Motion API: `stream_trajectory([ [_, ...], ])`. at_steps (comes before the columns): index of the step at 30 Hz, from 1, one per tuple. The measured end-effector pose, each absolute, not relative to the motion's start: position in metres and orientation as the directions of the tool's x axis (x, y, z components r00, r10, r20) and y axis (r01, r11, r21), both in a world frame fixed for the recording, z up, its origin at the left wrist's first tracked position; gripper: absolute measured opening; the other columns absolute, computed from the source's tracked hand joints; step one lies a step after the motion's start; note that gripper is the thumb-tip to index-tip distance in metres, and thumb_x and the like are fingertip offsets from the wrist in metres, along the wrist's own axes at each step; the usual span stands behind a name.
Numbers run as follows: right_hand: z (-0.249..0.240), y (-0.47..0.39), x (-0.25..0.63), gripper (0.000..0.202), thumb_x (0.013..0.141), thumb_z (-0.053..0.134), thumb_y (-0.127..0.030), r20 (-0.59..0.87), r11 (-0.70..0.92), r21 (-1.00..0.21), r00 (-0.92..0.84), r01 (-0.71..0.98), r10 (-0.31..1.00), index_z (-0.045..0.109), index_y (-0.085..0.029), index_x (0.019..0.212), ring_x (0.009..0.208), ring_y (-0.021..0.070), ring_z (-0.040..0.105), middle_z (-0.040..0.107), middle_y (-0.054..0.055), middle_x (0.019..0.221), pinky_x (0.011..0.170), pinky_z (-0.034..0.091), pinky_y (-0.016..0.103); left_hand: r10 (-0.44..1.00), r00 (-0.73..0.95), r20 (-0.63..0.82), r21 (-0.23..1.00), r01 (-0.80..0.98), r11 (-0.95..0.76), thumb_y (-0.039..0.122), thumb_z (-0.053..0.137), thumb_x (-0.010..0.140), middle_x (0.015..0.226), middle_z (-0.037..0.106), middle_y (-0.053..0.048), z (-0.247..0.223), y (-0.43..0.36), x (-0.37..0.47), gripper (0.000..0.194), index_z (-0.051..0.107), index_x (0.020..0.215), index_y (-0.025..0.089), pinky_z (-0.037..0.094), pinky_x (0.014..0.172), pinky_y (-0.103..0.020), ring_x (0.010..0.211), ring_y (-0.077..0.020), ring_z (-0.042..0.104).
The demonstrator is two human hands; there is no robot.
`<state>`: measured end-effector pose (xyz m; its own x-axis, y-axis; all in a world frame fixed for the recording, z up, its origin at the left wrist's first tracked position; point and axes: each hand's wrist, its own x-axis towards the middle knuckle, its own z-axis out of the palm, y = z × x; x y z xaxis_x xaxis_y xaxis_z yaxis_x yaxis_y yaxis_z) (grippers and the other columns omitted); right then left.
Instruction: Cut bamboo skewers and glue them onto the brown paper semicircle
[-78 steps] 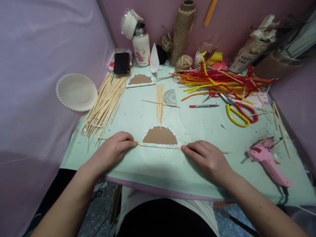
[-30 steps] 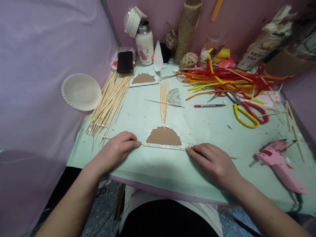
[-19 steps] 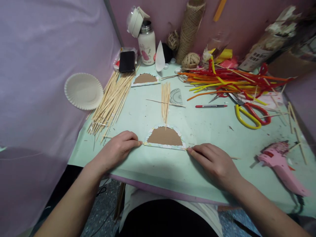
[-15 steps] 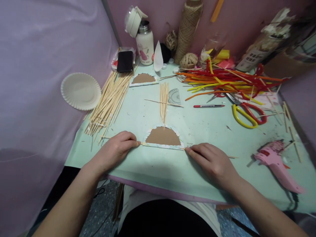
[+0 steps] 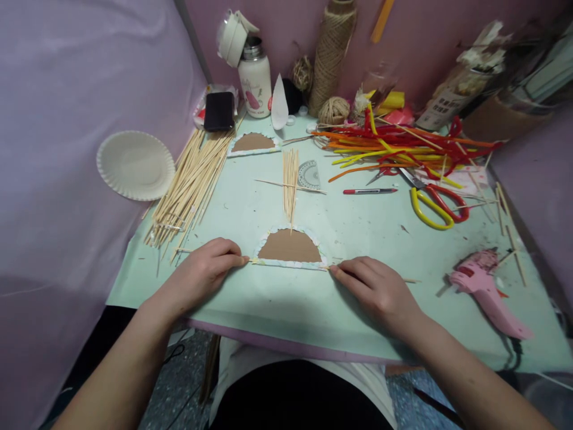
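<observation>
A half-round brown cardboard piece (image 5: pixel 290 245) with a pale patterned paper rim lies flat on the table, straight edge towards me. A thin bamboo skewer (image 5: pixel 412 280) appears to run along that edge, its ends showing beyond both hands. At the edge's left corner, my left hand (image 5: pixel 212 269) is closed, thumb and finger pinching the skewer. My right hand (image 5: pixel 373 286) pinches it at the right corner. Just behind the cardboard's curved rim lies a small row of skewers (image 5: pixel 290 182), tips touching or overlapping the rim, with one skewer crossing it.
Left are a skewer pile (image 5: pixel 192 185), paper plate (image 5: pixel 136 165) and phone (image 5: pixel 219 111). Behind lie another half-round piece (image 5: pixel 254 142), protractor (image 5: pixel 308 175) and open bottle (image 5: pixel 255 80). Right are a pen (image 5: pixel 369 192), pipe cleaners (image 5: pixel 403 143), scissors (image 5: pixel 432 206) and pink glue gun (image 5: pixel 490 292).
The whole view has shifted slightly, so things appear a little further left. Both hands keep the same pinch at the cardboard's corners, and the cardboard stays in place.
</observation>
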<state>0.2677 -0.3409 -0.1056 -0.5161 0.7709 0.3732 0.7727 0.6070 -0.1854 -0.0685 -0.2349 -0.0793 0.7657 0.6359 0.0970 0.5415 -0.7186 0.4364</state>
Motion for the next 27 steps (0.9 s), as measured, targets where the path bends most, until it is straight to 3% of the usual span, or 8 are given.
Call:
stream_trajectory([
  [27, -0.1037, -0.3421, 0.2679, 0.027, 0.093, 0.047, -0.005, 0.359, 0.613, -0.188, -0.528, 0.767, 0.77, 0.062, -0.006, 0.115, 0.084, 0.0241, 0.058, 0.069, 0.017, 0.095, 0.066, 0.052, 0.037, 0.625, 0.774, 0.102, 0.428, 0.533, -0.73, 0.016, 0.043, 0.095, 0.094, 0.064, -0.005, -0.081, -0.2336, -0.0698, 0.028, 0.07, 0.1, 0.021, 0.048, 0.074, -0.029, 0.086, -0.0153, 0.059],
])
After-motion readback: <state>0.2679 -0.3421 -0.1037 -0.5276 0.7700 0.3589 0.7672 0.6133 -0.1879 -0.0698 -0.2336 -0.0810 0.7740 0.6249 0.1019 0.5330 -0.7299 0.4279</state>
